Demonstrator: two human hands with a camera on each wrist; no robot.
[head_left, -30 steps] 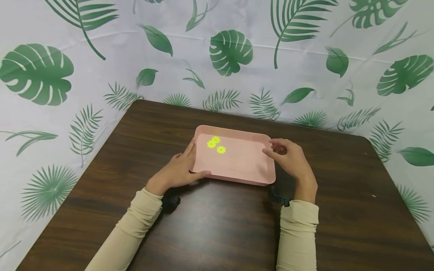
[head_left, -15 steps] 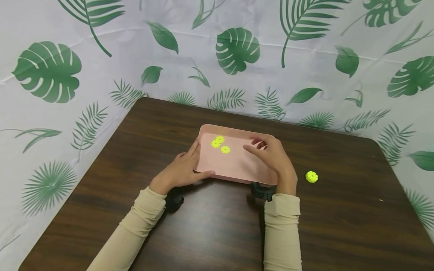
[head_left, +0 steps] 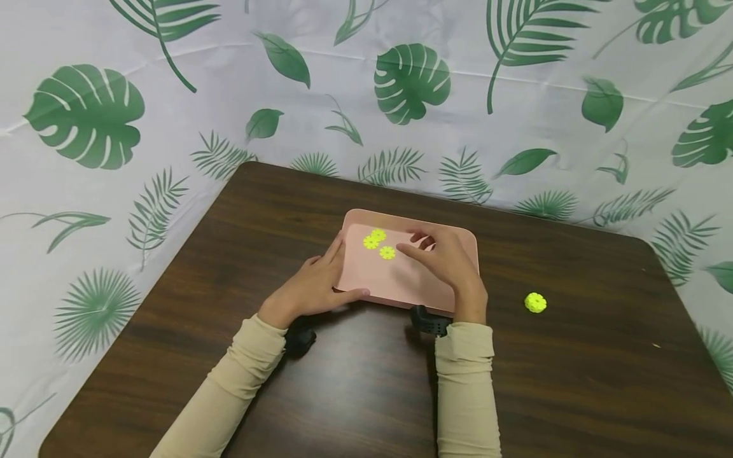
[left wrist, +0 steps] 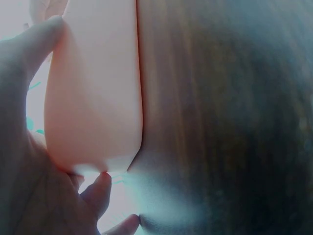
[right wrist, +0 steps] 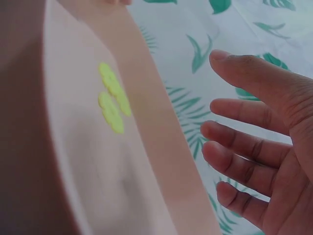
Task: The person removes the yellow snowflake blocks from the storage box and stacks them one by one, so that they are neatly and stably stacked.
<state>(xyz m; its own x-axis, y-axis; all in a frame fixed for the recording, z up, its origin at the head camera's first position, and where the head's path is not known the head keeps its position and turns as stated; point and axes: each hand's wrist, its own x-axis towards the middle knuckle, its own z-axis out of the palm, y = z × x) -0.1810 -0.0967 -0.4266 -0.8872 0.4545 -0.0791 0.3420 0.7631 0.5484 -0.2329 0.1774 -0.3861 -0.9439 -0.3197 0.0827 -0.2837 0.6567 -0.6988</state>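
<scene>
A shallow pink tray [head_left: 401,280] sits on the table, with three bright yellow flower-shaped discs [head_left: 387,253] lying flat toward its left end. My left hand [head_left: 306,286] rests against the tray's left front corner, thumb along the front edge and straight fingers on the left side. In the left wrist view the thumb [left wrist: 39,46] touches the tray's rim [left wrist: 93,88]. Over the tray's right half is my right hand [head_left: 443,257], thumb and fingers spread apart. The right wrist view shows nothing between its fingers [right wrist: 244,147], beside the yellow discs [right wrist: 112,98].
A small pile of yellow flower discs [head_left: 535,302] lies on the dark wooden table [head_left: 572,369], right of the tray. A leaf-printed cloth [head_left: 321,83] hangs behind the table. Black straps [head_left: 429,321] circle the wrists.
My right hand has moved left from the tray's right rim to over its inside. The yellow pile on the right has come into sight. My left hand stays at the corner.
</scene>
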